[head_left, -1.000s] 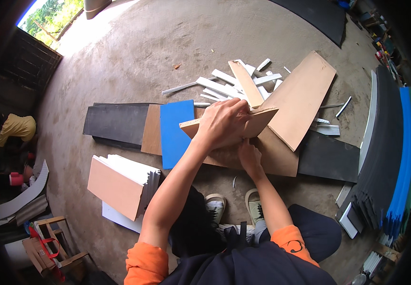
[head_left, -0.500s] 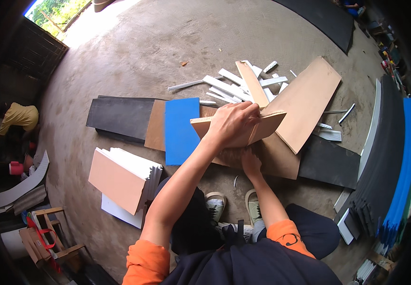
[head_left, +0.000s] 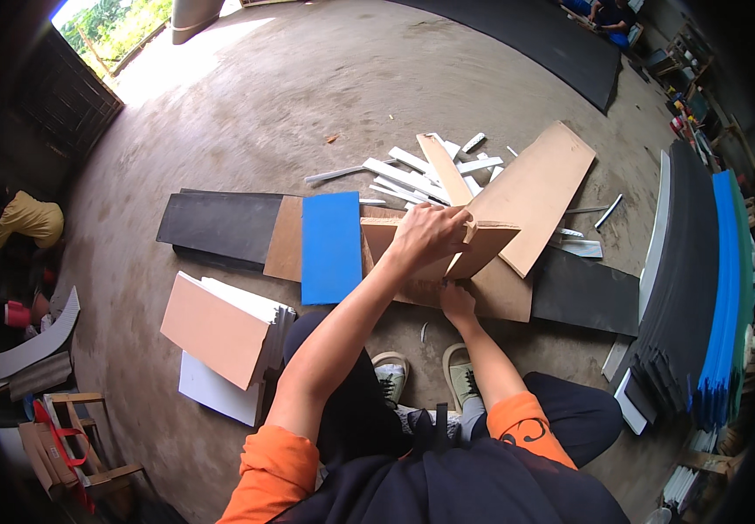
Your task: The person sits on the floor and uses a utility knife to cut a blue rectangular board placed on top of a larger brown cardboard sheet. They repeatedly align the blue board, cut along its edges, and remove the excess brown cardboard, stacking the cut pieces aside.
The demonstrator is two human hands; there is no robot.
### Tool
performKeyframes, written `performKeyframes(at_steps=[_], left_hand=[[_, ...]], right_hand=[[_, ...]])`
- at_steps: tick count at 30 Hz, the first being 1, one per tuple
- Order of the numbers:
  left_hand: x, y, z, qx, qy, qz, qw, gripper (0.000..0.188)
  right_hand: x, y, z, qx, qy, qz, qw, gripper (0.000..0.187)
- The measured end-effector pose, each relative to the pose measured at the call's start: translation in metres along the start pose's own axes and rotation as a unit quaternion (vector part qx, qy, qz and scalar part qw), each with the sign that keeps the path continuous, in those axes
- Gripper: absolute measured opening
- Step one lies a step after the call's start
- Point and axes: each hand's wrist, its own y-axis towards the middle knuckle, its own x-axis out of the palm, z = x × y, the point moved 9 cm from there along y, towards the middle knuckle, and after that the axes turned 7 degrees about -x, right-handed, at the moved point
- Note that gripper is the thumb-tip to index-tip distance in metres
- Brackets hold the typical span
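Strips (head_left: 408, 180) lie behind the raised board (head_left: 488, 244).

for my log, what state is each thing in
left hand, gripping raised tan board
right hand, low beside that board, grip unclear
raised tan board, on edge, seam near middle
blue sheet, lying flat
white strips, loosely heaped
black sheets at left, stacked
white sheets, stacked

The grey floor (head_left: 247, 131) carries white strips (head_left: 405, 181) and black sheets (head_left: 225, 217).

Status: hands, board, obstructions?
Left hand gripping tan board by top edge, board raised. Right hand low beside it, grip unclear. Blue sheet close at left, white strips beyond.
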Motion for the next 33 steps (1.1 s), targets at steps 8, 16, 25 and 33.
performKeyframes(at_steps=[8, 16, 25, 33], left_hand=[[0.014, 0.007, -0.007, -0.052, -0.008, -0.051, 0.997, 0.020], [0.028, 0.015, -0.020, -0.075, 0.007, -0.059, 0.995, 0.017], [0.025, 0.022, -0.022, -0.081, 0.020, -0.038, 0.996, 0.013], [0.024, 0.019, -0.021, -0.108, 0.016, -0.059, 0.992, 0.012]], right_hand=[[0.015, -0.011, 0.009, 0.042, 0.015, 0.016, 0.999, 0.031], [0.028, -0.017, 0.009, 0.049, 0.065, 0.028, 0.996, 0.029], [0.034, -0.023, 0.010, 0.049, 0.047, 0.028, 0.997, 0.028], [0.020, -0.018, 0.012, 0.025, 0.013, 0.029, 0.999, 0.028]])
